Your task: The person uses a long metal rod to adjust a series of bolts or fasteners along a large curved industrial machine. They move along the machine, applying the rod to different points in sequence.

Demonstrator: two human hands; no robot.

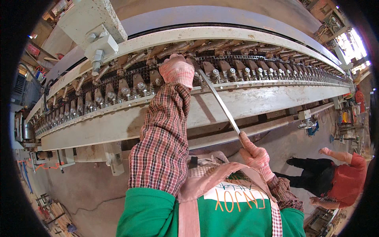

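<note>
The flat metal bar point(219, 100) slants from 11 to 5 o'clock across the pale beam point(260, 98), its lower end grasped by the right hand point(256, 157). At 12, the left hand point(177, 71) bends beside its upper end, fingers' grip hidden from me; a red-shirted person point(347, 179) is toward 4.
</note>
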